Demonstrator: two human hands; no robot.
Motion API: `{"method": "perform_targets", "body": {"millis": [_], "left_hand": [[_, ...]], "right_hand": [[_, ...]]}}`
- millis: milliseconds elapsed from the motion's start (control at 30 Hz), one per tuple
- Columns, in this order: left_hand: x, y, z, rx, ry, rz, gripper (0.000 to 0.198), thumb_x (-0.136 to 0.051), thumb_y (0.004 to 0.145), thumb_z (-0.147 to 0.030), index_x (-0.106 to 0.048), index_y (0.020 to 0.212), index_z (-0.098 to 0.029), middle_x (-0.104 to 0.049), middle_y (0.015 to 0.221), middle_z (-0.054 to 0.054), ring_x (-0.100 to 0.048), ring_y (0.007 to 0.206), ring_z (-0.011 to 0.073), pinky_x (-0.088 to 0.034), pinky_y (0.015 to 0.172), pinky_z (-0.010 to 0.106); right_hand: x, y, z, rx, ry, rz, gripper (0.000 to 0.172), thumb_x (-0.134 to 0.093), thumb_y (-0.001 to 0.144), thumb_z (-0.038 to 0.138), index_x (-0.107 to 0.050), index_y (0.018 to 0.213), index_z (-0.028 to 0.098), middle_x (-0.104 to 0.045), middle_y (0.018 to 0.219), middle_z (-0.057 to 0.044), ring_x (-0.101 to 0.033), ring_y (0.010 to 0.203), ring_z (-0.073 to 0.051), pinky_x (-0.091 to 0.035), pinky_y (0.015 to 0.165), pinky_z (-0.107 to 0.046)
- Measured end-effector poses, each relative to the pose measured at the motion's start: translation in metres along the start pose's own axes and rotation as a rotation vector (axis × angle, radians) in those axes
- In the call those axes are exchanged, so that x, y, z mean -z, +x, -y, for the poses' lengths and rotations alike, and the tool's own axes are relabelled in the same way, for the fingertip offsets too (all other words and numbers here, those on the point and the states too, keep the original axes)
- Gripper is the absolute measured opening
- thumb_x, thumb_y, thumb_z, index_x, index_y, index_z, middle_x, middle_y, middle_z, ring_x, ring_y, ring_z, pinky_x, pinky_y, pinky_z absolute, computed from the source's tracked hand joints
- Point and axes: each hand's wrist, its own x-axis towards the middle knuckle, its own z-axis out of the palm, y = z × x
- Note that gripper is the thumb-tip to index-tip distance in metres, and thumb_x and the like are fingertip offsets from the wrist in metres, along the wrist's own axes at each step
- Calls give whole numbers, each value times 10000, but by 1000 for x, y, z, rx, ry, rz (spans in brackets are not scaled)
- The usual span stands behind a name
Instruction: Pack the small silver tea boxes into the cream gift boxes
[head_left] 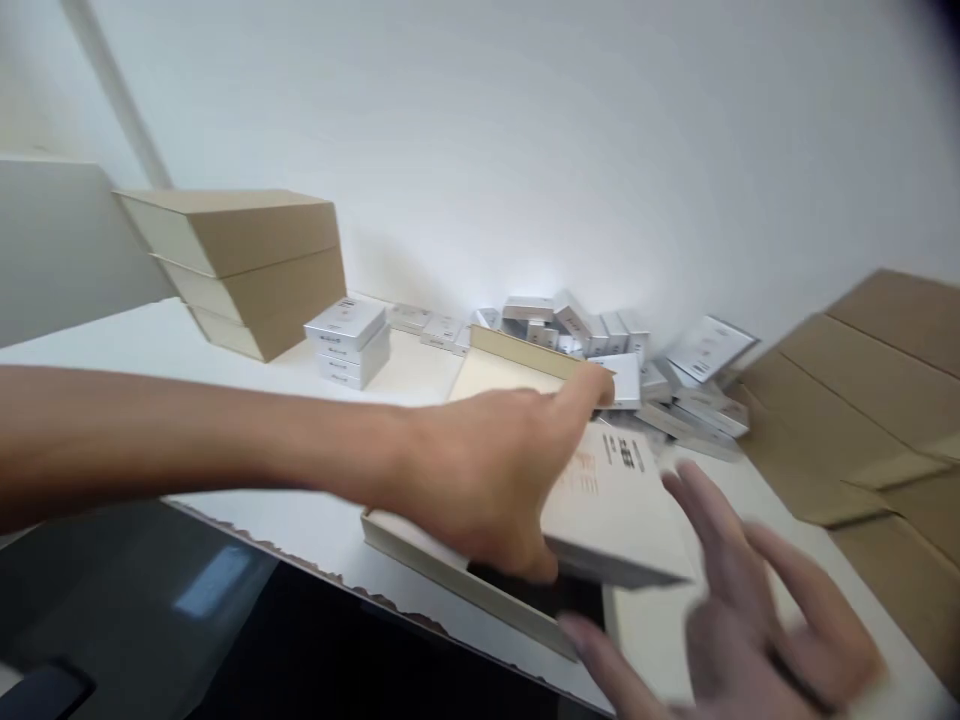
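White table [112, 345]: spans frame, L to R. Flattened cardboard [862, 400]: R edge, on table. Tan boxes [255, 265]: stack of 3, upper L, against wall. Shallow tan tray [487, 385]: centre, open, near table's front edge. Flat white box [622, 510]: centre-R, tilted, over tray's R part, printed top. Left hand [480, 480]: centre, arm entering from L; fingers over box top, thumb under, gripping it. Right hand [750, 620]: lower R, blurred; fingers spread, holding nothing, just beside box. Small white boxes, loose pile [600, 335]: behind tray, along wall. Small white boxes, neat stack [349, 340]: beside tan boxes.
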Motion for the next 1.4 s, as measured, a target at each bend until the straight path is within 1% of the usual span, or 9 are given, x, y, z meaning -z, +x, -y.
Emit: {"method": "perform_targets", "body": {"millis": [167,333,433,533,633,833,1033,1233,1400], "left_hand": [[-16,-8,0,25,63,46,855,-835,669,-369,-290,1327,-331,-660,1024,30,-663,891,249,-502,607,269],[-44,-10,44,131,166,-133,851,-795,672,-551,-334,1334,-277,-663,1033,74,-662,869,304,-524,673,356],[-73,5,59,-1,173,61,704,-682,819,-540,-399,1388,-238,-608,1317,159,-607,1164,367,-509,921,460],[-84,25,56,-109,215,441,643,-478,933,-626,-427,1464,-268,-404,1557,163,-370,1425,423,-287,1135,613],[-72,36,49,-59,162,580,736,-395,875,-781,-501,1413,-290,-496,1498,124,-403,1388,443,-358,1078,600],[-41,10,66,42,188,494,822,-565,744,-825,-553,1354,-274,-636,1302,113,-544,1201,397,-458,952,499],[-41,-18,81,116,225,481,1145,-870,564,-513,-272,1532,-383,-566,1362,70,-556,1162,356,-494,915,434],[-49,-20,73,75,266,402,977,-856,616,-382,-396,1476,-318,-596,1285,84,-591,1108,340,-518,912,451],[-50,-22,74,84,272,373,1021,-832,666,-358,-319,1535,-206,-593,1334,130,-582,1161,336,-487,1008,491]], "right_hand": [[30,7,-25,-97,152,279,934,-816,742,466,-261,1487,366,-425,1417,-101,-507,1286,-349,-576,951,-493],[89,-31,-47,-174,-127,119,623,-760,813,361,-454,1355,331,-329,1451,-101,-330,1425,-366,-561,988,-455],[115,-41,-41,-205,-280,75,586,-747,815,385,-459,1319,297,-460,1336,-112,-462,1320,-349,-584,935,-432],[124,-35,-31,-206,-422,50,594,-723,822,438,-432,1315,282,-511,1261,-97,-579,1145,-311,-589,901,-407],[117,-24,-24,-158,-461,60,598,-711,827,452,-430,1326,279,-510,1248,-99,-580,1120,-318,-589,883,-405],[60,3,-13,62,-263,227,569,-682,865,421,-424,1357,297,-439,1361,-107,-506,1256,-319,-538,977,-441],[17,61,10,24,-197,1095,514,-602,890,617,-530,1297,312,-541,1355,-53,-395,1374,-332,-326,1149,-562],[-1,79,32,138,-220,1114,771,-728,747,682,-471,1387,337,-523,1332,-63,-460,1238,-330,-457,989,-503],[-16,72,29,-5,-228,1270,631,-689,792,647,-530,1315,332,-532,1137,-57,-548,1066,-301,-515,850,-471]]}}
